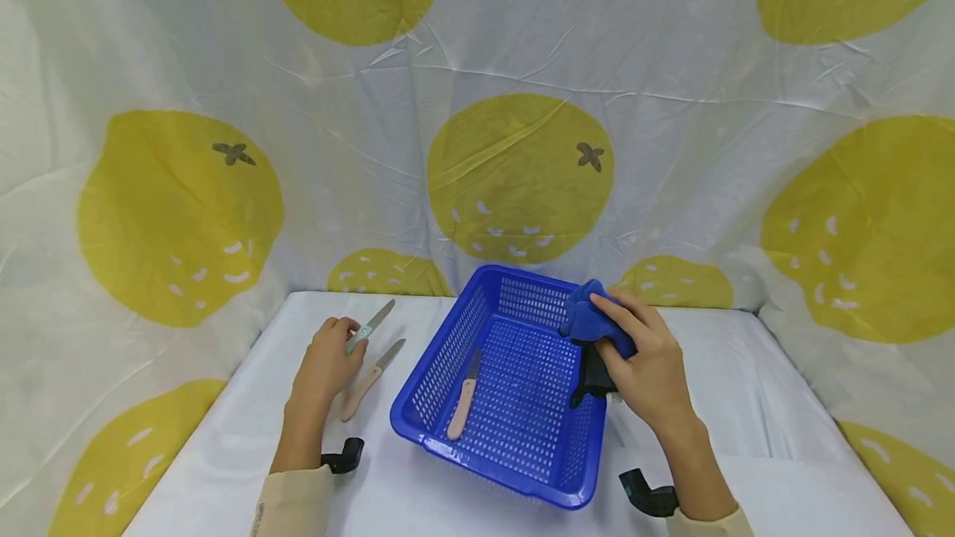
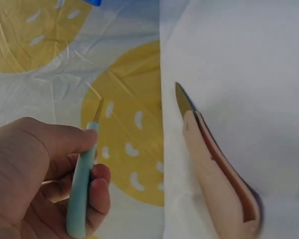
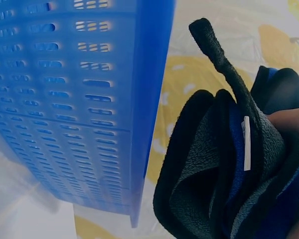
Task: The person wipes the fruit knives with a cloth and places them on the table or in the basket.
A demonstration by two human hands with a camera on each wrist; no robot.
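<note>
My left hand (image 1: 328, 361) grips a folding-style knife by its light green handle (image 2: 79, 189), blade pointing up and away, above the table's left side. Just right of that hand lies a second knife with a pale pink handle (image 1: 361, 392), blade out. In my right hand (image 1: 652, 363) is a bunched blue and dark grey cloth (image 1: 597, 321), held over the right rim of the blue plastic basket (image 1: 515, 483). The right wrist view shows the cloth's black edging and hanging loop (image 3: 214, 47) beside the basket wall. Another pink-handled knife (image 1: 462, 408) lies inside the basket.
The basket stands at a slant in the middle of the white table (image 1: 403, 495). Behind and at both sides hangs a white curtain printed with yellow lemons (image 1: 522, 181). A black wrist strap mount (image 1: 345, 456) sits at the left wrist.
</note>
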